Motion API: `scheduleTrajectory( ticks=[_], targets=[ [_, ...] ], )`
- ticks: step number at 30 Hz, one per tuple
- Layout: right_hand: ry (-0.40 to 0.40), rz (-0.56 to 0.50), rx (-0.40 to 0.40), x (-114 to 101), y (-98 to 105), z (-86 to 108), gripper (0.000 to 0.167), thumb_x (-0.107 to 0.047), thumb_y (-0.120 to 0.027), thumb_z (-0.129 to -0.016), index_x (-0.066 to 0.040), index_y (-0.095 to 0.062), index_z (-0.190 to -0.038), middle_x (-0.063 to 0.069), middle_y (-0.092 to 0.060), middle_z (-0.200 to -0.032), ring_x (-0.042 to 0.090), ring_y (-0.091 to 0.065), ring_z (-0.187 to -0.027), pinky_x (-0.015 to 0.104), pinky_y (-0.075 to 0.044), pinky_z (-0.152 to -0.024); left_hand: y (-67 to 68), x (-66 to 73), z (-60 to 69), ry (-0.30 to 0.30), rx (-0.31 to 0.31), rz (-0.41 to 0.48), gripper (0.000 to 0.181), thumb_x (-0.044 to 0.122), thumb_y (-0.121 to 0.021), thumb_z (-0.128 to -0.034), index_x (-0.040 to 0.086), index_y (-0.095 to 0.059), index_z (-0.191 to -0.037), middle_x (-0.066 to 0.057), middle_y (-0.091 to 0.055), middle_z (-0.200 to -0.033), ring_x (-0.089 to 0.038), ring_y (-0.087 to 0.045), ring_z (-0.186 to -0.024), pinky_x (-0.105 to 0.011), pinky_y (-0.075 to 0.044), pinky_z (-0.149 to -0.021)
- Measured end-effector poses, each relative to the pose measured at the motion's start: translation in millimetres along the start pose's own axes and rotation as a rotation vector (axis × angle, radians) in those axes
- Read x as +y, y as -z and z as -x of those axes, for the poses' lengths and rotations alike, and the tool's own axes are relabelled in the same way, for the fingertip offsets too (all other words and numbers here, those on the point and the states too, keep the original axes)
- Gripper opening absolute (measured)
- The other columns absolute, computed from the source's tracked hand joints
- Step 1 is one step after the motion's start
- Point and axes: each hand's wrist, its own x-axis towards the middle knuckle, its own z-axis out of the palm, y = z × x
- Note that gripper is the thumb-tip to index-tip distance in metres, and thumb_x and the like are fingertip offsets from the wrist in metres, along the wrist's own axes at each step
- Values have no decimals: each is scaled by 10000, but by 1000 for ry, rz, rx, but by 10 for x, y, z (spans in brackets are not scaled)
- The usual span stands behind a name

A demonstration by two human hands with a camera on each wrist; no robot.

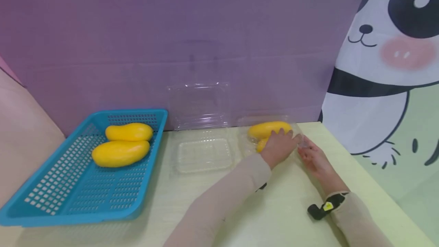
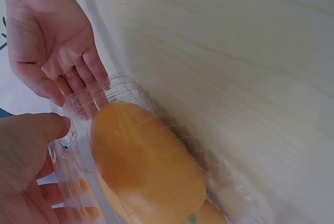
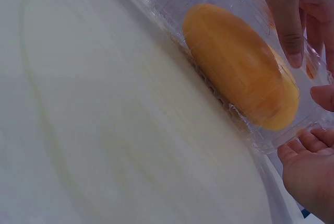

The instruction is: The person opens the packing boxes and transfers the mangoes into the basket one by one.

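A clear plastic clamshell box with a hinged lid holds two long yellow fruits that look like mangoes. It lies at the back right of the table. My left hand reaches over it, thumb near the lid's edge and fingers spread on the lid. At the box's right end, my right hand pinches the plastic edge between thumb and fingers, palm turned up in the left wrist view. The lid's exact closure cannot be made out.
A blue perforated basket at the left holds two more yellow fruits. Between it and my hands sits another clear clamshell box, its lid raised against the purple backdrop. A panda-printed cloth hangs at the right.
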Motion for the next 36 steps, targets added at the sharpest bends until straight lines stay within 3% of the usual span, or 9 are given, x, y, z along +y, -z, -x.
scheduleTrajectory(
  ticks=[6, 14, 22, 27, 32, 36],
  targets=[
    [24, 74, -21, 0, -4, -4, 613, 152, -313, -902, -338, -646, -1063, -122, -616, -976, 40, -490, -700, 135, -437, -697, 6, 34, -69, -1, -9, 26, 489, 156, -422, -1005, 353, -320, -1441, 80, -481, -1372, -172, -484, -1142, -366, -458, -938],
    [42, 30, -62, 8, 11, 5, 646, 179, -269, -894, -296, -655, -1102, -176, -638, -1107, 45, -482, -663, 132, -429, -626, 34, 87, -104, 5, -49, 68, 481, 164, -381, -1022, 316, -298, -1471, 55, -433, -1430, -230, -461, -1234, -435, -421, -1001],
    [60, 37, -72, 32, 0, -11, 619, 176, -293, -889, -280, -647, -1113, -178, -627, -1134, 50, -482, -687, 143, -429, -663, 69, 83, -85, 9, -104, 54, 503, 170, -387, -1021, 292, -255, -1492, 41, -355, -1491, -266, -416, -1303, -453, -400, -1025],
    [56, 30, -48, 33, 7, -18, 586, 157, -294, -910, -291, -637, -1067, -132, -635, -1064, 42, -518, -739, 135, -440, -711, 96, 48, -95, 15, -85, 86, 479, 168, -341, -1034, 262, -255, -1495, 34, -366, -1485, -260, -452, -1268, -439, -427, -1002],
    [39, 87, -8, 12, 15, -18, 531, 115, -334, -939, -303, -650, -1025, -146, -636, -1032, 29, -544, -829, 126, -445, -743, 148, -13, -104, 28, -72, 146, 456, 178, -322, -1038, 256, -283, -1486, 47, -396, -1463, -241, -480, -1243, -435, -428, -1002],
    [27, 110, 15, 10, 22, -4, 514, 109, -349, -934, -308, -615, -1073, -142, -620, -997, 19, -532, -771, 118, -442, -705, 143, -17, -73, 8, -81, 135, 457, 177, -365, -1028, 284, -314, -1469, 49, -446, -1423, -211, -503, -1203, -413, -441, -991]
  ],
)
